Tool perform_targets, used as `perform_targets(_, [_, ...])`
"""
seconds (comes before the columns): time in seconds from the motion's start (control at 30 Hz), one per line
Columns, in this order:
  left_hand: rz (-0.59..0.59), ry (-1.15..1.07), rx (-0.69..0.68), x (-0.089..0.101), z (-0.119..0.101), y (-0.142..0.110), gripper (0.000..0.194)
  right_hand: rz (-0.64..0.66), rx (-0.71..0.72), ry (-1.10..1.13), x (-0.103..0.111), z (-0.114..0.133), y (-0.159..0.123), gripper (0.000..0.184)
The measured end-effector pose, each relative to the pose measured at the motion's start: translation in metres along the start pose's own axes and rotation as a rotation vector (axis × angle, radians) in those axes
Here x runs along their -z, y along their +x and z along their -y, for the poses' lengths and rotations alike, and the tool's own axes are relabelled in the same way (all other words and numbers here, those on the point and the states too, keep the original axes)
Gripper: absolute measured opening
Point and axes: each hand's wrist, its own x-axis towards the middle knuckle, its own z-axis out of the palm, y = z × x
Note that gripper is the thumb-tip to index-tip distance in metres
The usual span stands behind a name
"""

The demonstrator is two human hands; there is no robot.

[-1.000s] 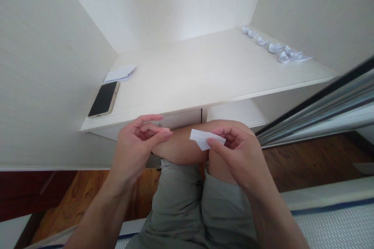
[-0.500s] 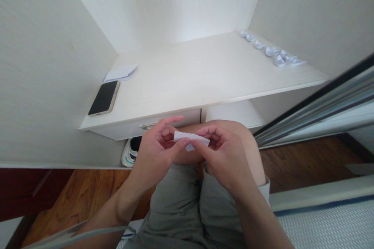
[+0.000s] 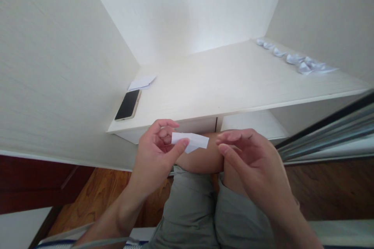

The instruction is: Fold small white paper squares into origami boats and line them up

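Note:
A small piece of folded white paper (image 3: pixel 197 142) is pinched between the thumb and fingers of my left hand (image 3: pixel 156 151), above my lap. The paper lies sideways, with a lower flap pointing down. Just to the right of it, my right hand (image 3: pixel 254 163) is off the paper. Its fingers are curved, with the thumb tip close below the fingertips, and nothing shows between them.
A white shelf (image 3: pixel 198 81) spans the front. On its left lie a phone (image 3: pixel 127 105) and a stack of white paper (image 3: pixel 142 82). Several folded white paper pieces (image 3: pixel 305 65) line the right side. Dark-edged panels (image 3: pixel 330 124) stand at right.
My right hand has let go of the folded paper and moved right. My left hand still holds it. The view has shifted, so the shelf appears farther right.

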Motion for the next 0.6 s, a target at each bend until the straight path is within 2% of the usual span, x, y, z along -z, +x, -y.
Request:
perform_targets(0.17, [0.058,-0.087,-0.031,-0.013,-0.002,-0.010,0.030,0.063,0.197,-0.198,-0.025,0.008,-0.004,0.010])
perform_targets(0.3, [0.017,-0.055,-0.089,-0.015,0.000,-0.015,0.036,0.030,0.260,-0.221,-0.027,0.011,-0.002,0.013])
perform_targets(0.4, [-0.021,0.111,-0.204,-0.013,0.000,-0.017,0.031,0.005,0.304,-0.236,-0.024,0.016,-0.001,0.016])
perform_targets(0.5, [0.077,0.347,-0.419,-0.009,-0.003,-0.016,0.009,0.017,0.311,-0.220,-0.023,0.020,-0.001,0.015])
perform_targets(0.53, [0.118,0.381,-0.462,-0.009,-0.004,-0.016,0.011,0.027,0.297,-0.202,-0.023,0.020,-0.002,0.014])
perform_targets(0.6, [0.159,0.354,-0.438,-0.008,-0.007,-0.015,0.014,0.044,0.239,-0.154,-0.024,0.019,-0.004,0.011])
